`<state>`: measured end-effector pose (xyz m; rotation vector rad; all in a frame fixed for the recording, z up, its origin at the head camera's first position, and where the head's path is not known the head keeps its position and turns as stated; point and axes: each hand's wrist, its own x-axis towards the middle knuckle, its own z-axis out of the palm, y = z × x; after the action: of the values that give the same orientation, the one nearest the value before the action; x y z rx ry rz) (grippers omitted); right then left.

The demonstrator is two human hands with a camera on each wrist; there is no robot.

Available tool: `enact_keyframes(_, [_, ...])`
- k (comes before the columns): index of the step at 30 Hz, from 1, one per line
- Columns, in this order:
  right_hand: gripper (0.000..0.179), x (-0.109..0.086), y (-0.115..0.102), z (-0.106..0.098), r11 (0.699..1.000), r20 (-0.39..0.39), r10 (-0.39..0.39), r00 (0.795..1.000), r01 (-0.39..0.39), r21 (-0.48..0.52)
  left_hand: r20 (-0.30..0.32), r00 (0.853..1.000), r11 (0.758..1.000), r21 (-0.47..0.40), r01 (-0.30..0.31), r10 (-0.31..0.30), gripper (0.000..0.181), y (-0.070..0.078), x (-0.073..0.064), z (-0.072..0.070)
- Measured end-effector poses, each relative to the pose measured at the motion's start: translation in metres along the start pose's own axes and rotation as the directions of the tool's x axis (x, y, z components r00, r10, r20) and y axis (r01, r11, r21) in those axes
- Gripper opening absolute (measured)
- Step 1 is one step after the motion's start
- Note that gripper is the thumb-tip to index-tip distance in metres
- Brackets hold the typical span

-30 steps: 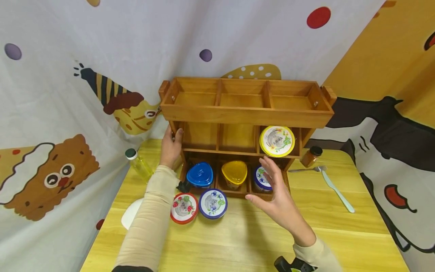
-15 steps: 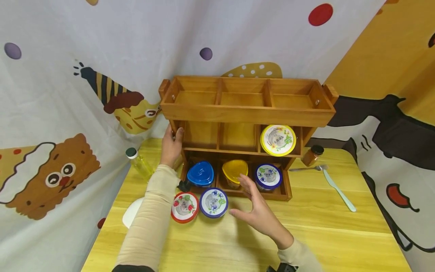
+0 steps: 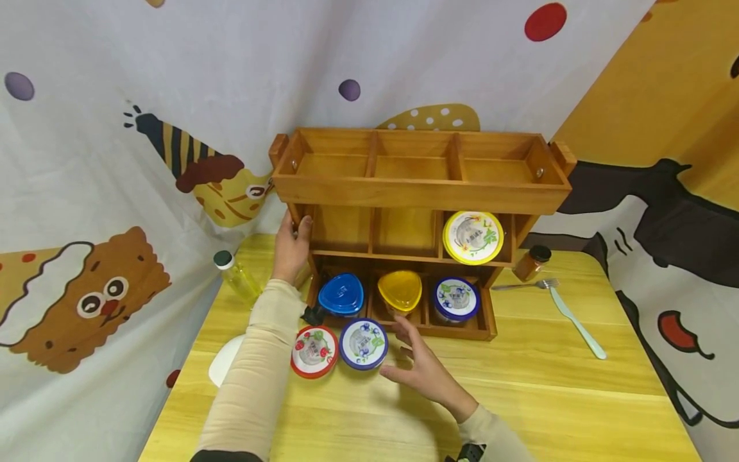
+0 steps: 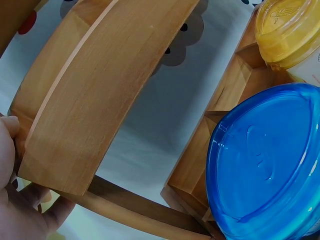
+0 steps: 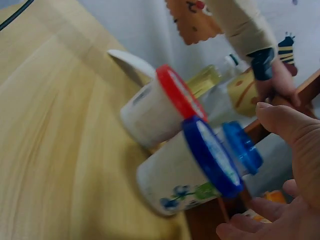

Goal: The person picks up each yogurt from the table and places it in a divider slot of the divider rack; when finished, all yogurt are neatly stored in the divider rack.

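Note:
My left hand (image 3: pixel 290 251) grips the left side of a three-tier wooden shelf (image 3: pixel 421 193); in the left wrist view its thumb and fingers wrap the wood. My right hand (image 3: pixel 426 373), fingers spread and holding nothing, is just right of a blue-lidded tub (image 3: pixel 363 344) on the table. A red-lidded tub (image 3: pixel 314 352) stands beside that tub. On the bottom tier sit a blue triangular-lidded container (image 3: pixel 341 294), a yellow triangular-lidded container (image 3: pixel 400 290) and another blue-lidded tub (image 3: pixel 456 299). A yellow-lidded tub (image 3: pixel 473 238) occupies the middle tier's right compartment.
Left of the shelf stands a clear bottle of yellow liquid (image 3: pixel 241 280). A white object (image 3: pixel 224 362) is partly hidden by the left sleeve. To the right lie a small dark-capped jar (image 3: pixel 530 264), a fork (image 3: pixel 526 285) and a pale green knife (image 3: pixel 579 325). A patterned cloth hangs behind.
My right hand has moved left and toward me, from the bottom tier's right-hand tub to beside the blue-lidded tub on the table. My left hand stays on the shelf.

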<state>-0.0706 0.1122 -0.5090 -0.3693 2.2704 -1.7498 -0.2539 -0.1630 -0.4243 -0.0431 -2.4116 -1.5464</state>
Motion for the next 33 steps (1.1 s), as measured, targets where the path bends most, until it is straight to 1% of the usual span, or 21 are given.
enact_keyframes(7, [0.096, 0.007, 0.018, 0.009, 0.999, 0.014, 0.035, 0.999, -0.034, -0.018, -0.011, 1.000, 1.000, -0.009, -0.020, 0.020, 0.043, -0.001, 0.001, 0.000])
enact_keyframes(13, [0.097, 0.015, 0.029, 0.018, 1.000, 0.013, 0.011, 1.000, -0.011, 0.003, -0.010, 1.000, 1.000, -0.011, -0.020, 0.020, 0.043, -0.001, 0.001, 0.000])
enact_keyframes(18, [0.100, 0.020, 0.034, 0.024, 1.000, 0.016, 0.004, 1.000, -0.004, 0.020, -0.005, 1.000, 1.000, -0.005, -0.010, 0.010, 0.044, -0.002, 0.001, 0.001])
enact_keyframes(25, [0.105, 0.025, 0.035, 0.031, 0.996, -0.004, 0.014, 1.000, -0.014, -0.092, 0.014, 1.000, 1.000, -0.007, 0.009, -0.009, 0.046, -0.002, 0.001, 0.001])
enact_keyframes(33, [0.109, 0.029, 0.039, 0.038, 0.994, -0.004, 0.026, 1.000, -0.027, -0.104, 0.012, 1.000, 1.000, 0.004, 0.000, 0.000, 0.045, -0.003, 0.002, 0.001])
